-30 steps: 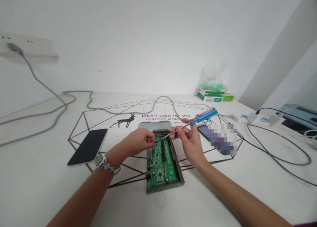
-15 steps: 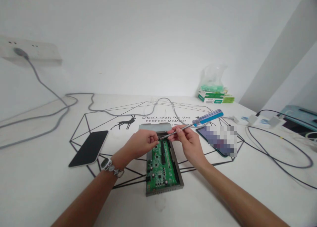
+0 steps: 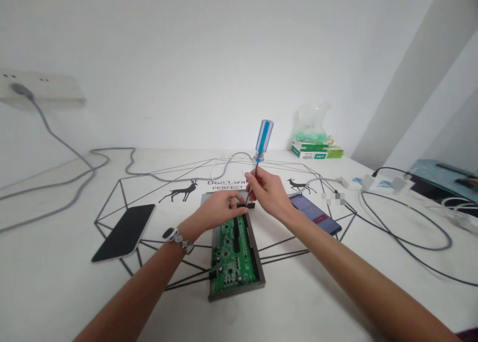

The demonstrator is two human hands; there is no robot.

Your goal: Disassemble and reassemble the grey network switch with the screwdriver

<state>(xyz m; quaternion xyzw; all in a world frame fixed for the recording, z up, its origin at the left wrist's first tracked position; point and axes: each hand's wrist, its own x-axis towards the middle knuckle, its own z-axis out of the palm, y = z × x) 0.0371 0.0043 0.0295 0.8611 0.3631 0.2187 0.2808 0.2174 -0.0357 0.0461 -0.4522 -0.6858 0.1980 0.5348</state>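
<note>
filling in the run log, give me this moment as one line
right hand: holds screwdriver, handle up | left hand: near screwdriver tip, grip unclear | green circuit board: in metal frame, on table

Your screwdriver (image 3: pixel 264 137) has a clear hndl w/ blue stripes & a silvery shaft, while your circuit board (image 3: pixel 230 270) is green w/ blk & pale parts in a dk grey-brown frame (image 3: pixel 257 255). Your watch (image 3: pixel 171 234) is silvery w/ a dk face, & the tabletop (image 3: pixel 298 297) is white, printed blk w/ geometric lines, deer (image 3: pixel 182 191) & lettering (image 3: pixel 226 187). You've also got a blk-screened device (image 3: pixel 124 232), a grey cable (image 3: pixel 92 171), a phone (image 3: pixel 313 215) w/ purplish screen & red patch, a blk cable (image 3: pixel 450 242) w/ a yellow bit, a white pwr strip (image 3: pixel 377 183) w/ blue patches & green-&-white boxes (image 3: pixel 309 147).
</note>
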